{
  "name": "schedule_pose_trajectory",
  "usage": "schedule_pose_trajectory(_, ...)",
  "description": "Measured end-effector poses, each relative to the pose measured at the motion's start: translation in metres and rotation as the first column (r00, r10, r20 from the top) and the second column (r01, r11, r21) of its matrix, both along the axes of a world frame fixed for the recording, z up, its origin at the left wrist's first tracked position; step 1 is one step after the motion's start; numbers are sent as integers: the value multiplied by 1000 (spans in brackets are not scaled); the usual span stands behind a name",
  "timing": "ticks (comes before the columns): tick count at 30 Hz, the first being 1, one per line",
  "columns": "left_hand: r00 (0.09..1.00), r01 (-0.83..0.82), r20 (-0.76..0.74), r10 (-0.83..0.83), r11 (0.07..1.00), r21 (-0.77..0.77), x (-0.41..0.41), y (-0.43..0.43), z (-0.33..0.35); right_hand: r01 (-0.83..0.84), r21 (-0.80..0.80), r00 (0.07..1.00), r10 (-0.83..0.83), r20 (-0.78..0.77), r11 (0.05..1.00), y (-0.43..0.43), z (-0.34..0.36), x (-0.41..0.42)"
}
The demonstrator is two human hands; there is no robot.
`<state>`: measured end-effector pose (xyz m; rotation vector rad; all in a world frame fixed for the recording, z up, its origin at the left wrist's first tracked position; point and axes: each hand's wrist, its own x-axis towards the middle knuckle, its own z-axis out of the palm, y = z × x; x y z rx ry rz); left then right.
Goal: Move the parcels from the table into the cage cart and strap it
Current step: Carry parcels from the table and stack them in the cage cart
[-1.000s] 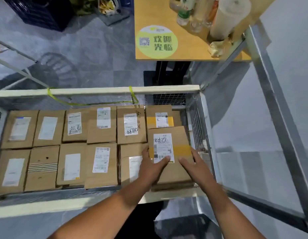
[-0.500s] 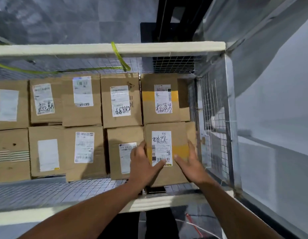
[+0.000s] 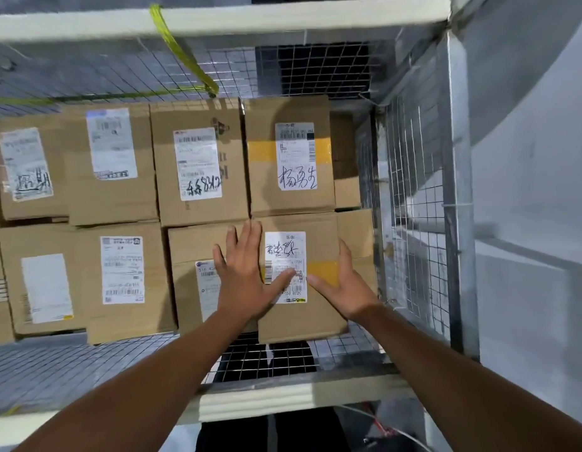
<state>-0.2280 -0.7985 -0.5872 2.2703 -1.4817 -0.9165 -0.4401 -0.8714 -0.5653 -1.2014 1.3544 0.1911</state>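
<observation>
Cage cart fills the frame, with parcels in two rows. The last parcel has dropped from above the front rail into the slot right of centre, beside the mesh wall. Left hand and right hand: grip wide, fingers flat, pressing it down. We judge placement nearly done. Yellow strap, upper left, hangs off the far rail; strapping not yet done.

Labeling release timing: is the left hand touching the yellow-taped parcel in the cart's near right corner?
Touching. Head view: left hand lies flat on the parcel, thumb across its label.
</observation>
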Motion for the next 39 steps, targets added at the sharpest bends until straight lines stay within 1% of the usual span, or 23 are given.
schedule_pose_trajectory(4, 999, -32, -35, 30, 998, -63, -2, 3, -5, 93, 9, 994, -93, 53, 996, 2, -1, 0)
schedule_pose_trajectory(6, 999, -35, -23, 33, 993, -116, -1, 3, -9, 154, 8, 984, -154, 87, 988, 3, 0, 0)
schedule_pose_trajectory(8, 1000, -17, 8, 18, 990, -141, -1, 2, -12, 169, 14, 980, -170, 103, 985, 2, 1, 1)
schedule_pose_trajectory(11, 999, 6, 52, 1, 991, -132, -1, 2, -17, 139, 40, 985, -143, 99, 989, 3, -3, 3)
schedule_pose_trajectory(13, 996, 25, 83, -16, 994, -107, -1, 3, -18, 85, 47, 994, -88, 66, 995, 2, -7, 4)
schedule_pose_trajectory(16, 977, 87, 196, -83, 996, -9, 2, 3, -22, -18, 82, 1000, 18, -1, 996, 1, -17, 7)
schedule_pose_trajectory(18, 964, 126, 233, -130, 992, 31, 5, 5, -26, -22, 83, 999, 25, -35, 996, 3, -25, 8)
schedule_pose_trajectory(20, 952, 147, 264, -152, 988, 38, 9, 6, -32, -36, 80, 998, 40, -43, 996, 3, -32, 10)
schedule_pose_trajectory(22, 949, 146, 276, -150, 989, 34, 13, 11, -35, -60, 110, 997, 65, -46, 992, 4, -35, 10)
schedule_pose_trajectory(28, 943, 162, 294, -156, 987, 5, 12, 15, -39, -49, 111, 998, 54, -44, 993, 4, -36, 13)
schedule_pose_trajectory(31, 934, 171, 310, -175, 984, 41, 10, 12, -35, -85, 129, 994, 92, -52, 988, 2, -34, 12)
schedule_pose_trajectory(34, 950, 158, 241, -197, 972, 172, 8, 6, -17, -113, 100, 982, 126, -139, 989, 1, -28, 14)
schedule_pose_trajectory(36, 965, 130, 191, -181, 959, 252, 8, 0, 2, -104, 56, 962, 114, -247, 993, -1, -13, 21)
schedule_pose_trajectory(38, 966, 134, 173, -194, 942, 306, 11, -5, 26, -75, -9, 927, 66, -370, 997, 2, 10, 30)
schedule_pose_trajectory(39, 964, 140, 168, -205, 933, 332, 14, -7, 41, -71, -13, 907, 59, -416, 997, 4, 25, 35)
